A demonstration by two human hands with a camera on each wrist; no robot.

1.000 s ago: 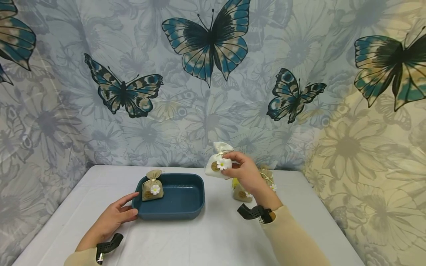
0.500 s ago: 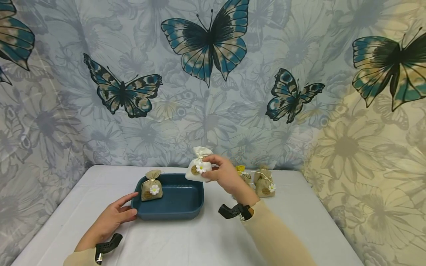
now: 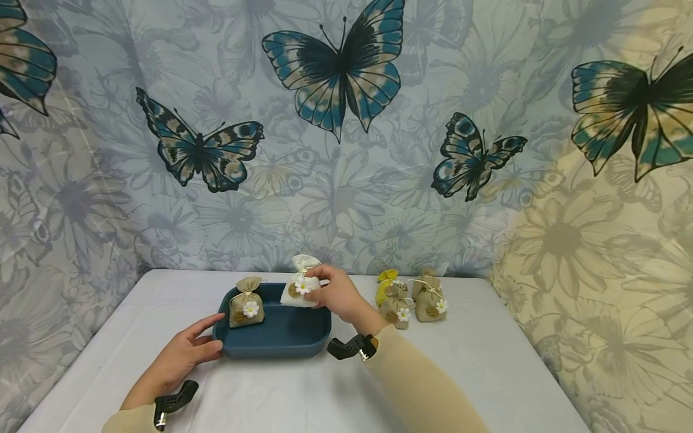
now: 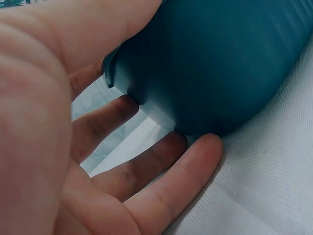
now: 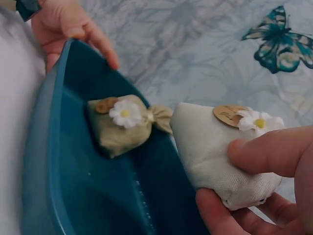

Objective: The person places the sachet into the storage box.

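Note:
My right hand (image 3: 340, 294) pinches a white drawstring sachet (image 3: 294, 296) with a daisy and a brown oval tag, over the right half of a blue rectangular dish (image 3: 287, 331). In the right wrist view the thumb presses one side of the white sachet (image 5: 195, 152), with fingers beneath it. A beige sachet (image 3: 238, 313), also with a daisy and tag, leans inside the dish's left end. My left hand (image 3: 181, 352) touches that end from outside, and the left wrist view has its spread, fairly straight fingertips (image 4: 212, 144) against the dish's outer wall (image 4: 205, 73).
Right of the dish, on the white-covered table (image 3: 260, 397), stand several more sachets: a beige one with a daisy (image 3: 394, 314), another beige one (image 3: 430, 307) and a yellow one (image 3: 385, 279) behind. A butterfly-printed cloth (image 3: 335, 198) hangs behind the table.
My right hand has carried the white sachet leftward and down, from right of the dish to over it. The sachets at the right are now uncovered. My left hand stays at the dish.

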